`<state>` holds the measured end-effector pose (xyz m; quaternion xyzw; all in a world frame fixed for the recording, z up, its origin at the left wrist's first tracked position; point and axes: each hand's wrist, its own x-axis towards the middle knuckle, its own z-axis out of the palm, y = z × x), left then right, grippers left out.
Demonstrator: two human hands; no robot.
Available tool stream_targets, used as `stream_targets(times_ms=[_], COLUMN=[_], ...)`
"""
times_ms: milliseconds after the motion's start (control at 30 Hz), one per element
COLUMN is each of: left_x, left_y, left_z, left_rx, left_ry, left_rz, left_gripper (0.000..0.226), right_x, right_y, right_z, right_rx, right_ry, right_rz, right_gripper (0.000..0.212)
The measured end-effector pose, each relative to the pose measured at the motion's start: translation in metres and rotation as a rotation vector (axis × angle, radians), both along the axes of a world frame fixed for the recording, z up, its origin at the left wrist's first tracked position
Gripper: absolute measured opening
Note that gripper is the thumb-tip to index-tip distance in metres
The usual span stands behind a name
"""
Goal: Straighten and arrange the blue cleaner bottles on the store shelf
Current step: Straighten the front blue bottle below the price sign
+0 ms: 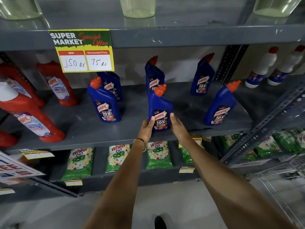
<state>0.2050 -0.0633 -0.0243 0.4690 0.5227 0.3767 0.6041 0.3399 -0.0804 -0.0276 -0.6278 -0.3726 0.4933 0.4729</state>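
Two hands, your left hand (pixel 147 128) and right hand (pixel 177 125), are clasping the front blue bottle (pixel 159 107), hiding the rear bottle's (pixel 154 72) label; red bottles (pixel 57 83) are standing leftward.

rear blue bottle (pixel 113 83) — top behind price sign (pixel 83 50) | small labels — unreadable

You have open grey metal shelf (pixel 186 103) between the blue angled-neck bottle at front centre (pixel 159 108) and the blue bottle at front right (pixel 220 106). Left, another blue bottle (pixel 104 103) stands near, one just behind it (pixel 113 85). The yellow price card (pixel 82 50) hangs over the left rear; the slanted perforated steel brace (pixel 267 119) blocks the right.
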Motion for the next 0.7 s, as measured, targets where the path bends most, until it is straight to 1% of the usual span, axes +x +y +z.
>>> stream_targets(times_ms=[133,333,500,600,700], left_x=[0.0037,0.0047,0.0058,0.0049,0.0040], left_y=[-0.0005,0.0007,0.0005,0.0017,0.0008], left_z=[-0.0006,-0.0028,-0.0008,-0.0008,-0.0015], left_rx=[0.010,-0.002,0.008,0.008,0.011], left_ry=[-0.003,0.018,0.025,0.034,0.046], left_rz=[-0.028,-0.029,-0.022,-0.023,-0.035], left_gripper=[0.047,0.048,0.045,0.049,0.049], right_x=[0.0017,0.0025,0.0019,0.0013,0.0012], right_y=[-0.0014,-0.0044,-0.0053,-0.0059,-0.0071], right_z=[0.0022,0.0063,0.0093,0.0104,0.0098], right_rx=[0.010,0.003,-0.012,0.002,0.015], right_ry=[0.003,-0.003,-0.022,-0.033,-0.019], right_rz=[-0.035,-0.028,-0.029,-0.030,-0.040], right_gripper=[0.058,0.058,0.060,0.058,0.053])
